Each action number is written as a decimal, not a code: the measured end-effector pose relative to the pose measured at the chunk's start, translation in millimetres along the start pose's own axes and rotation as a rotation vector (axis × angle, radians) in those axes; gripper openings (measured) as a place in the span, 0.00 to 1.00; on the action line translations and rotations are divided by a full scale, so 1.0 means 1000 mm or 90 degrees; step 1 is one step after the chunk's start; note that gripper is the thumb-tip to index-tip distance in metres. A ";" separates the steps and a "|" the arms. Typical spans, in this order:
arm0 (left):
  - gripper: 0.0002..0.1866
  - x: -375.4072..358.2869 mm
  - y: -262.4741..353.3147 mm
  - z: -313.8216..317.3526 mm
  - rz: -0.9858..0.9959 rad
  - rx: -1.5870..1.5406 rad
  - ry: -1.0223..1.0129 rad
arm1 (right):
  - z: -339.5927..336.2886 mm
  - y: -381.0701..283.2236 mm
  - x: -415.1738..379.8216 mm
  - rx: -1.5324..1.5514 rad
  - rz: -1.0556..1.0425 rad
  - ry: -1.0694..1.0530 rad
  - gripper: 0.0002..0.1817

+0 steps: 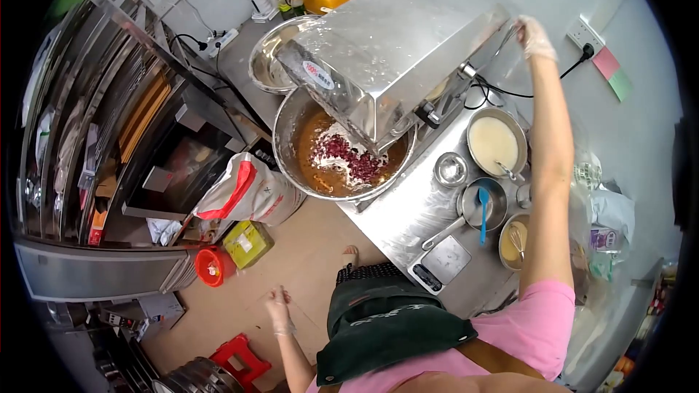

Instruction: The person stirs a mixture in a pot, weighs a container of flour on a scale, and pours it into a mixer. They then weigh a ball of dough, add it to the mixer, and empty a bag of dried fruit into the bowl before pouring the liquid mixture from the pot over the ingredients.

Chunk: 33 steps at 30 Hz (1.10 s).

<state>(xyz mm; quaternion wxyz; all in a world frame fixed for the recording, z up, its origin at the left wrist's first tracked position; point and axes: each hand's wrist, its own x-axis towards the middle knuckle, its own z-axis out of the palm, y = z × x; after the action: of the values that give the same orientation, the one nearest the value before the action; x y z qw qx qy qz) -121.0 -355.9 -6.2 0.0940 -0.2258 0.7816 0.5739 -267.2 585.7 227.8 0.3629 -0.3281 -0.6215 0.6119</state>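
Observation:
My right hand (536,38), in a clear glove, reaches up to the rear end of the steel mixer (437,51). Its fingers are curled at a thin metal part there, too small to make out. Low on the left hangs my left hand (278,310), also gloved, over the floor with loose fingers and nothing in it. Below the mixer head stands a large steel mixing bowl (285,147). In it are a brown wet mixture (309,171), white powder (328,138) and dark red dried pieces (364,167). The mixer head hides part of the bowl.
On the steel table stand a pot of cream-coloured liquid (491,138), a small bowl (451,169), a saucepan with a blue spoon (483,211), a bowl with a whisk (515,239) and a scale (443,262). A flour sack (247,189) and red bucket (213,266) stand left.

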 end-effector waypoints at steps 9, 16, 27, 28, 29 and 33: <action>0.22 -0.012 0.345 0.123 0.613 -0.166 0.027 | 0.124 -0.188 -0.304 -0.117 -0.634 -0.039 0.07; 0.32 -0.045 0.421 0.145 1.171 0.234 0.263 | 0.147 -0.095 -0.425 -0.518 -1.017 -0.266 0.09; 0.16 0.023 0.323 0.165 1.127 0.436 -0.196 | 0.122 -0.001 -0.416 -0.247 -0.374 0.024 0.11; 0.17 0.025 0.321 0.167 1.119 0.430 -0.210 | 0.123 0.000 -0.407 -0.174 -0.226 -0.001 0.12; 0.17 0.026 0.320 0.168 1.123 0.431 -0.211 | 0.123 -0.002 -0.400 -0.054 -0.072 -0.089 0.17; 0.16 0.020 0.322 0.167 1.106 0.436 -0.231 | 0.125 -0.025 -0.391 0.111 0.190 -0.218 0.17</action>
<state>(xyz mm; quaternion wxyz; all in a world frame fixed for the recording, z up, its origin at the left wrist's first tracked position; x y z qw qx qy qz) -305.1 -126.5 206.4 -0.1844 0.5666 0.7753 0.2094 -169.2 186.3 234.9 0.1849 -0.2746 -0.5634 0.7569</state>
